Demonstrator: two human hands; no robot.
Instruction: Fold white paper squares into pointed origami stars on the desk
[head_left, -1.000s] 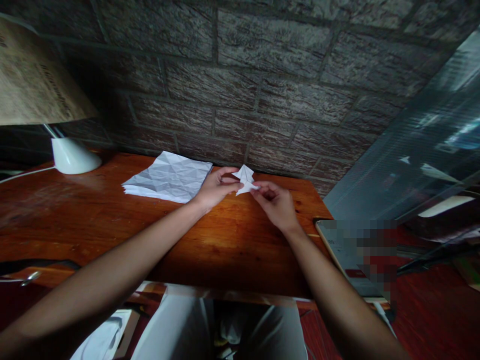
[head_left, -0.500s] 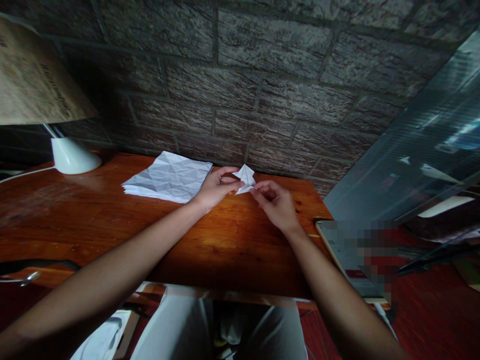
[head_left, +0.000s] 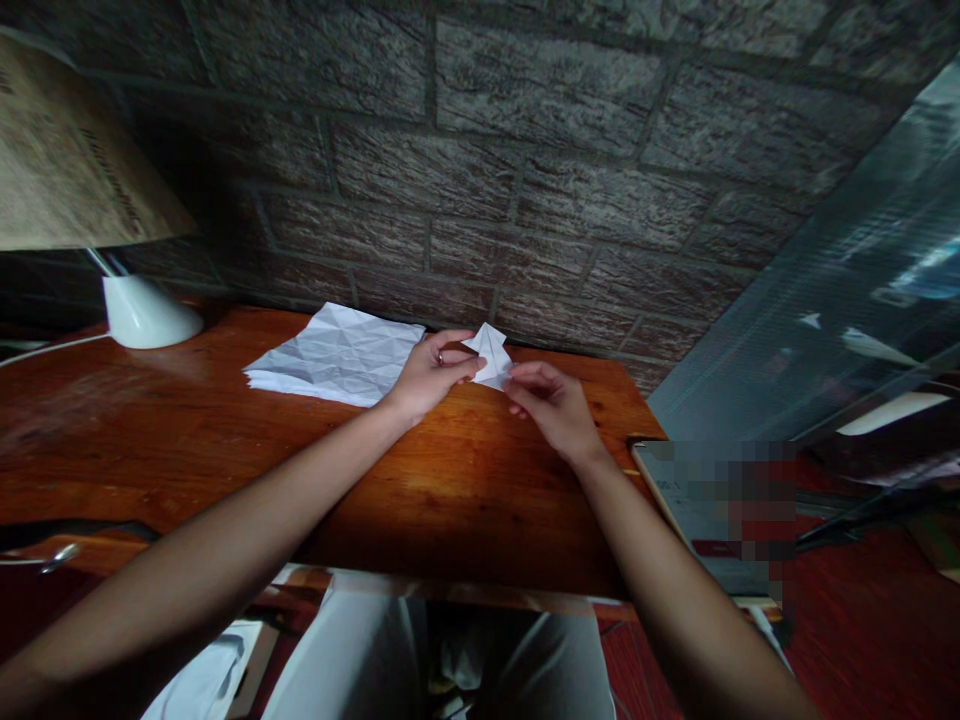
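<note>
Behind the wooden desk (head_left: 465, 490), a stone-block wall (head_left: 480, 190) is filling the background. On the desk, a lamp (head_left: 82, 170) is standing at left, with a stack of creased white paper (head_left: 337, 350) lying nearer the middle. Just right of that stack, the left hand (head_left: 429, 378) is pinching a small folded paper (head_left: 493, 352) between thumb and fingers; the right hand (head_left: 553, 405) is curling at its right edge, whether gripping or merely touching I cannot tell. A ring (head_left: 440, 357) is circling one left finger.
</note>
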